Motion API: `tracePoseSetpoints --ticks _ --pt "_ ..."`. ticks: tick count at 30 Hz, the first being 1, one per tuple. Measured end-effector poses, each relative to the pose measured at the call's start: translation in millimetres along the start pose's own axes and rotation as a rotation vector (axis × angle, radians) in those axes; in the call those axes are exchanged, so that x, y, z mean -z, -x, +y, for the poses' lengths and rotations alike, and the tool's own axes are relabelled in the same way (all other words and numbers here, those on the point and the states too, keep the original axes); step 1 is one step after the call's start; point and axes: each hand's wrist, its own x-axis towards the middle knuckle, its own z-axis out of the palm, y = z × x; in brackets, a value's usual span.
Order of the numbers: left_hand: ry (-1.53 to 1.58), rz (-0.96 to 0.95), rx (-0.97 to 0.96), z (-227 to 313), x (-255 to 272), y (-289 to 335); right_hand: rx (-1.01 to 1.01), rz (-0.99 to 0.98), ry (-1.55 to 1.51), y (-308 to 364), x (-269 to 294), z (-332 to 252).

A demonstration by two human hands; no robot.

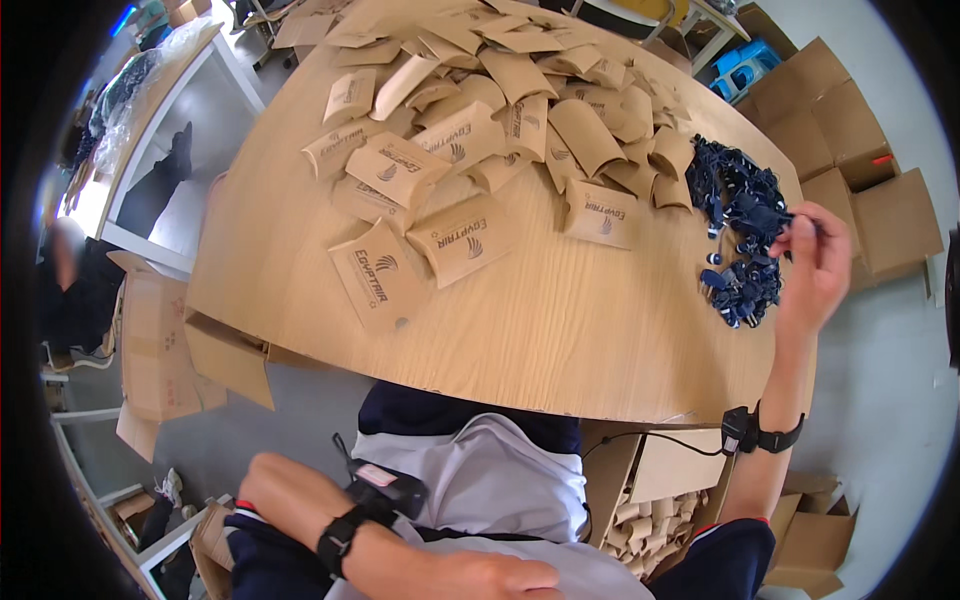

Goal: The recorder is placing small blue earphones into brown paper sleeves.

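My right hand (820, 265) reaches over the right side of the table, its fingers pinched on a dark blue corded piece (785, 240). That piece is at the edge of a pile of similar dark blue corded pieces (735, 190), whose exact kind is too small to tell. A second, smaller clump (745, 292) lies nearer to me. My left hand (500, 575) rests low in front of my body at the lower edge, its fingers mostly out of sight. Many brown pillow-shaped cardboard boxes (465, 240) lie heaped across the far half of the wooden table (560, 330).
Below the table's near edge stands an open carton (690, 465) with more brown pillow boxes in it. Large cartons (830, 120) are stacked at the right wall, and an open one (165, 350) stands at left. A black cable runs to my right wristband (760, 432).
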Motion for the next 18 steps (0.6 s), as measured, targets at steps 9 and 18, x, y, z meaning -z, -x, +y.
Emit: tracePoseSetpoints --ticks 9,18 --pt "-0.408 0.508 0.212 -67.2 26.6 -70.0 0.196 0.110 -0.489 34.2 -21.3 -126.7" --pt "0.816 0.739 0.648 -62.4 20.7 -54.7 -0.146 -0.395 -0.772 104.9 -39.5 -154.0"
